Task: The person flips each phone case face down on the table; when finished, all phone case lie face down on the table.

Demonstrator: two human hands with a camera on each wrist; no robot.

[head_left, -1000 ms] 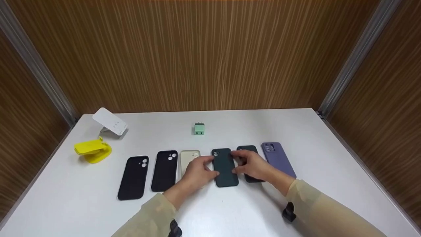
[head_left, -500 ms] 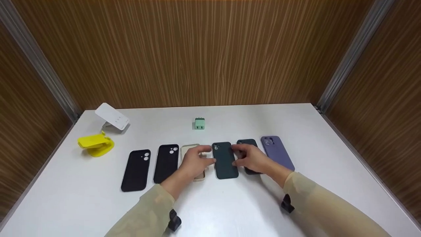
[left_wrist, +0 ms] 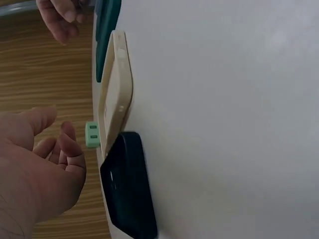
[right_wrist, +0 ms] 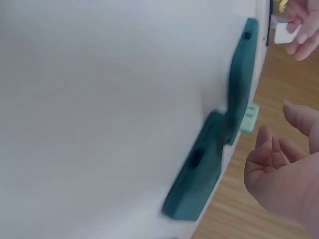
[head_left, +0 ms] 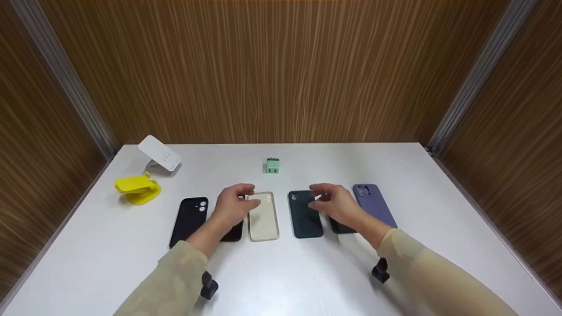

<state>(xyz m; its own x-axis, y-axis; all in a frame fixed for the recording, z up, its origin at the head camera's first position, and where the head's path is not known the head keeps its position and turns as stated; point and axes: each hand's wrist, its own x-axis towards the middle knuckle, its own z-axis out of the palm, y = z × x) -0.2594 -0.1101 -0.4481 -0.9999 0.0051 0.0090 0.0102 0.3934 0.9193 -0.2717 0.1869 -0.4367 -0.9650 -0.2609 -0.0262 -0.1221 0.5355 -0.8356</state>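
Note:
In the head view, my left hand hovers over a black phone case, hiding much of it, beside a cream phone case. Its fingers are loosely bent, with nothing between them and the thumb. Above the right edge of a dark green phone case, my right hand is raised, holding nothing. It partly covers a second dark green phone case. The left wrist view shows the cream case lying below hand height. From the right wrist, both green cases appear apart from the hand.
Another black phone case lies at the left end of the row, a purple phone case at the right end. Behind them are a mint charger plug, a yellow stand and a white stand. Wood-grain panels enclose the table.
Both hands have come off the dark green phone case's sides. My left hand has moved left, uncovering the cream case and covering a black one. My right hand is slightly raised; the view shifted a little.

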